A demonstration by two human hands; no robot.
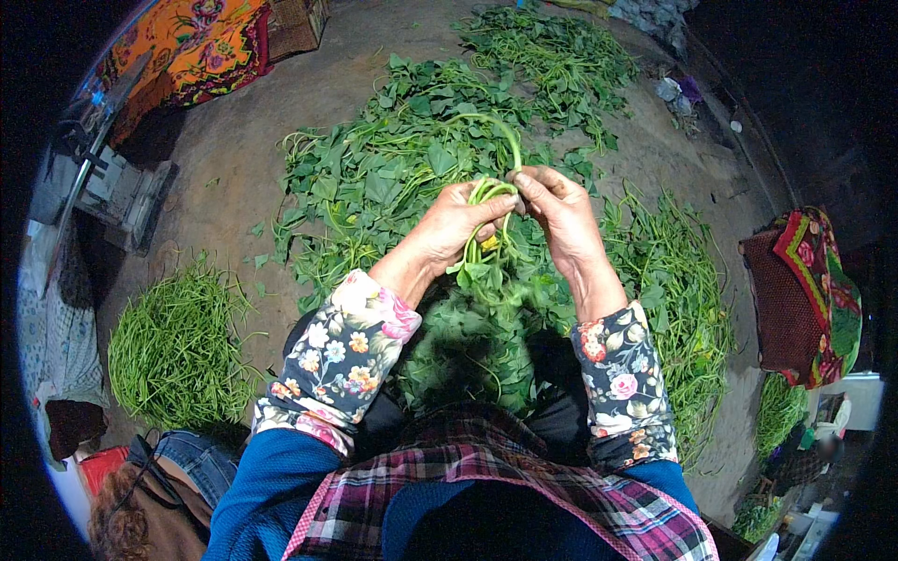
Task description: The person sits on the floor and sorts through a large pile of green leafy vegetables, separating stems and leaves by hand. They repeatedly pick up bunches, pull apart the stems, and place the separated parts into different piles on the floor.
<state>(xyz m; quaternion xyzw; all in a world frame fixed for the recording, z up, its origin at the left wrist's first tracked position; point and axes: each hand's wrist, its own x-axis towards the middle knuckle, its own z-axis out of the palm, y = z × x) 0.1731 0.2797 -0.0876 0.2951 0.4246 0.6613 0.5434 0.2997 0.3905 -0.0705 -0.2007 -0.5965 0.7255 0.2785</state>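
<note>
My left hand (459,221) is closed around several looped green leafy stems (474,247), which look like sweet potato vines. Their cut or bent ends curl over the thumb, and leaves dangle below, partly blurred. Thumb and fingers of my right hand (558,203) pinch one thicker green stem (515,144) right beside the left thumb. That stem arcs up and away to the left over the leaves. Under and beyond both hands spreads a large heap of leafy vines (393,179) on the ground. More leaves lie between my knees, in shadow.
A rounded pile of trimmed stems (182,343) sits at left, and stems with leaves (673,294) lie at right. Farther off is another leafy heap (554,63). Flowered cloths (189,56) cover furniture at upper left. A person in brown (161,505) is close at lower left.
</note>
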